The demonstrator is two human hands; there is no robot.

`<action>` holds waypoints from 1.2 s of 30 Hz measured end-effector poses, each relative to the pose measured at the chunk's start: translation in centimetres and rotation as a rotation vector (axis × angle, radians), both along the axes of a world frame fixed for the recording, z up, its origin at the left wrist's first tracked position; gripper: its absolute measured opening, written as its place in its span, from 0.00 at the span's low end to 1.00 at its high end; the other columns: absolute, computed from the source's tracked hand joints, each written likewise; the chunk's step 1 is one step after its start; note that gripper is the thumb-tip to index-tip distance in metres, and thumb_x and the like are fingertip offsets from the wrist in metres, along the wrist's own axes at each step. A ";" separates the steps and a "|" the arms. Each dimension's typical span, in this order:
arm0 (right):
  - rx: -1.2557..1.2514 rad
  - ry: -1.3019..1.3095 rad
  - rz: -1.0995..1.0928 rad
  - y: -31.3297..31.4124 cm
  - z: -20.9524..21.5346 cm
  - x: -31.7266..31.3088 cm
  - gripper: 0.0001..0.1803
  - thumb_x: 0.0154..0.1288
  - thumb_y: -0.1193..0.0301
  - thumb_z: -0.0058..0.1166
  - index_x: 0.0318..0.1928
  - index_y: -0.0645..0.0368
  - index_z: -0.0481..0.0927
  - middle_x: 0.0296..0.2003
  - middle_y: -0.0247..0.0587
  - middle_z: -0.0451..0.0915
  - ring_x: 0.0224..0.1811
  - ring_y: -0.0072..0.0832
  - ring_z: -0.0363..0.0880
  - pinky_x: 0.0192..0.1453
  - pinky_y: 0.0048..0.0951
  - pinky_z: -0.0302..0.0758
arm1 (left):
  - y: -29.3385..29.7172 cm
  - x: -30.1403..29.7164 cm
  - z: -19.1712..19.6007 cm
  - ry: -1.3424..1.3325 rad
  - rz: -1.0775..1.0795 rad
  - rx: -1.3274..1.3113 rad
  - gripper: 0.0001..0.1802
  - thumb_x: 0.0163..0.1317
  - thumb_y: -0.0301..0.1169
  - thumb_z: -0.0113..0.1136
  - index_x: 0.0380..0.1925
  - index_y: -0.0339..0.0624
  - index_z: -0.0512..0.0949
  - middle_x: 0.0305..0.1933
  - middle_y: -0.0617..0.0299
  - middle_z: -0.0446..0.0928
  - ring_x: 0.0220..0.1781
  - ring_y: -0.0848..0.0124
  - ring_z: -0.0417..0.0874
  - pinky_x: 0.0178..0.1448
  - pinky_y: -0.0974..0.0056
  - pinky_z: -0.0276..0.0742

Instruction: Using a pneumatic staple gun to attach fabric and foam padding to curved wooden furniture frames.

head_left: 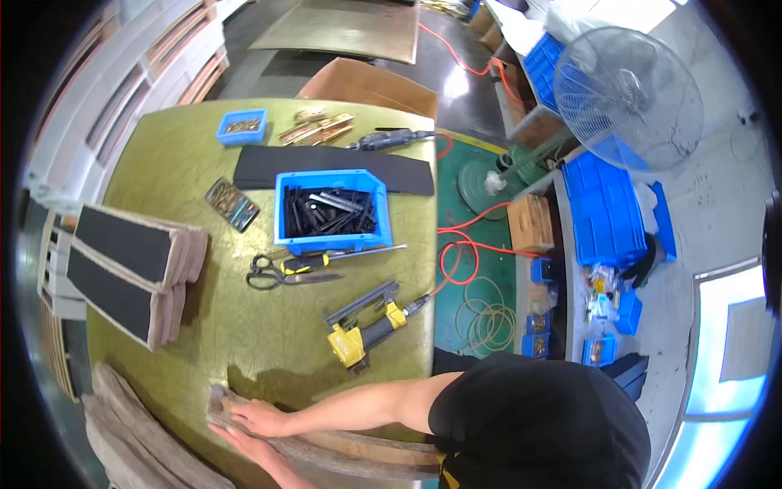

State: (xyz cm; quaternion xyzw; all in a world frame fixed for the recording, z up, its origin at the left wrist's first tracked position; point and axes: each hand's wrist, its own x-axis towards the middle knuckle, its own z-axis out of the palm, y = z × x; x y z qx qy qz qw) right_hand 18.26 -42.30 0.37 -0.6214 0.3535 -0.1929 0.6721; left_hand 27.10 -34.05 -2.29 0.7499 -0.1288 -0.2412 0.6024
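Rail point(334, 456), covered in grey-brown fabric with bare wood showing along part of it, lies on the near side of the staple gun point(350, 345), its far end reaching out to the gun's left. In the head view, the right hand point(262, 417) curls its fingers over that end and holds it; the left hand point(244, 445) lies along the rail's near side, touching it, though whether it grips I cannot tell. The step in hand looks like working the fabric snug around the end; the next move likely calls for keeping that wrap taut with one hand so the other could reach for the gun, which rests on the worktop point(220, 322), untouched. Scissors point(303, 279) lie beyond the gun to its left, the blue bin point(332, 242) farther beyond.
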 end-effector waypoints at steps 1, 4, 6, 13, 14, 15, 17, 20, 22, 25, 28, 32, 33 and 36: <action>-0.004 -0.044 -0.021 0.0 -0.1 -0.1 0.08 0.72 0.66 0.49 0.43 0.57 0.75 0.32 0.59 0.80 0.37 0.58 0.81 0.38 0.55 0.74 | 0.4 -1.5 0.5 -0.026 -0.025 0.040 0.34 0.77 0.42 0.40 0.79 0.43 0.48 0.80 0.44 0.52 0.76 0.51 0.62 0.77 0.52 0.59; -0.046 -0.034 -0.040 0.1 -0.9 0.1 0.10 0.73 0.64 0.49 0.43 0.57 0.74 0.31 0.59 0.80 0.35 0.59 0.80 0.37 0.55 0.74 | 1.1 -4.8 2.8 -0.274 -0.241 0.055 0.34 0.79 0.43 0.37 0.79 0.44 0.47 0.80 0.41 0.50 0.78 0.50 0.59 0.79 0.51 0.56; -0.104 -0.036 -0.022 0.5 -0.9 0.7 0.10 0.74 0.62 0.49 0.44 0.56 0.74 0.32 0.60 0.80 0.34 0.59 0.79 0.37 0.55 0.73 | 1.8 -5.5 3.9 -0.216 -0.190 0.128 0.34 0.79 0.42 0.38 0.79 0.42 0.46 0.80 0.41 0.49 0.78 0.50 0.58 0.79 0.51 0.55; -0.509 -0.012 0.204 -0.8 0.5 -10.4 0.13 0.70 0.65 0.50 0.49 0.57 0.76 0.41 0.52 0.78 0.46 0.51 0.78 0.50 0.49 0.76 | 6.9 -1.9 2.9 -0.221 -0.258 0.167 0.34 0.79 0.41 0.37 0.79 0.45 0.42 0.82 0.47 0.46 0.78 0.50 0.59 0.78 0.48 0.59; -0.624 0.073 0.111 -1.4 0.5 -14.4 0.14 0.68 0.66 0.51 0.50 0.59 0.76 0.46 0.51 0.76 0.51 0.48 0.77 0.53 0.47 0.75 | 7.6 -1.7 2.2 -0.214 -0.256 0.146 0.34 0.79 0.41 0.37 0.79 0.45 0.42 0.82 0.47 0.46 0.78 0.50 0.59 0.78 0.48 0.59; -0.812 0.168 0.064 -2.9 0.5 -18.3 0.15 0.65 0.67 0.53 0.50 0.61 0.75 0.46 0.51 0.75 0.51 0.48 0.77 0.53 0.46 0.76 | 8.8 -1.8 1.7 -0.500 -0.237 0.233 0.29 0.78 0.38 0.42 0.74 0.39 0.54 0.75 0.40 0.57 0.73 0.44 0.64 0.75 0.46 0.62; -0.895 0.466 -0.005 -4.6 0.7 -25.4 0.25 0.59 0.68 0.61 0.56 0.61 0.73 0.48 0.51 0.74 0.55 0.48 0.75 0.59 0.44 0.74 | 10.6 -1.9 0.7 -0.707 -0.320 0.494 0.27 0.77 0.32 0.43 0.70 0.26 0.61 0.74 0.31 0.59 0.75 0.40 0.62 0.79 0.49 0.55; -1.015 0.575 -0.013 -5.0 0.9 -30.9 0.35 0.57 0.68 0.62 0.65 0.62 0.67 0.52 0.51 0.71 0.55 0.46 0.73 0.58 0.45 0.73 | 11.2 -1.7 -0.7 -0.762 -0.439 0.529 0.30 0.77 0.31 0.44 0.73 0.26 0.55 0.77 0.32 0.51 0.79 0.46 0.54 0.82 0.52 0.48; -1.010 0.704 0.228 -5.0 0.7 -31.9 0.38 0.56 0.70 0.61 0.68 0.62 0.64 0.51 0.50 0.71 0.54 0.45 0.73 0.57 0.44 0.73 | 11.5 -1.9 -0.6 -0.596 -0.363 0.459 0.31 0.77 0.32 0.44 0.74 0.27 0.53 0.79 0.34 0.48 0.80 0.46 0.51 0.82 0.51 0.45; -1.084 0.714 0.234 -5.2 0.1 -30.7 0.41 0.52 0.73 0.61 0.68 0.62 0.64 0.49 0.48 0.71 0.53 0.45 0.73 0.56 0.43 0.73 | 11.5 -3.1 0.7 -0.385 -0.284 0.355 0.35 0.77 0.36 0.46 0.76 0.30 0.48 0.80 0.36 0.45 0.80 0.41 0.47 0.83 0.46 0.43; -0.935 0.867 0.360 -6.8 0.2 -29.4 0.44 0.47 0.73 0.64 0.68 0.64 0.64 0.47 0.49 0.75 0.50 0.48 0.76 0.53 0.47 0.75 | 10.5 -4.7 1.7 -0.089 -0.220 0.157 0.36 0.78 0.39 0.42 0.77 0.35 0.45 0.81 0.40 0.46 0.79 0.43 0.51 0.81 0.46 0.48; -0.458 0.745 0.588 -9.4 2.7 -26.0 0.35 0.43 0.67 0.63 0.57 0.60 0.76 0.47 0.57 0.82 0.50 0.47 0.82 0.55 0.45 0.79 | 10.0 -4.8 -0.2 0.129 -0.210 0.059 0.40 0.71 0.42 0.46 0.78 0.41 0.47 0.81 0.46 0.49 0.80 0.52 0.55 0.80 0.51 0.54; -0.479 0.719 0.604 -9.7 3.9 -24.8 0.28 0.44 0.65 0.64 0.51 0.59 0.80 0.40 0.52 0.84 0.43 0.41 0.84 0.50 0.42 0.81 | 10.3 -4.4 -0.9 0.071 -0.201 0.112 0.39 0.71 0.39 0.47 0.78 0.40 0.49 0.81 0.48 0.51 0.80 0.53 0.54 0.81 0.52 0.51; -0.367 0.574 0.632 -8.9 7.1 -18.5 0.18 0.48 0.64 0.64 0.35 0.67 0.82 0.25 0.50 0.82 0.29 0.33 0.84 0.36 0.36 0.80 | 11.2 -4.3 -2.4 0.031 -0.132 0.088 0.36 0.75 0.37 0.46 0.79 0.42 0.48 0.82 0.51 0.50 0.82 0.60 0.50 0.81 0.58 0.47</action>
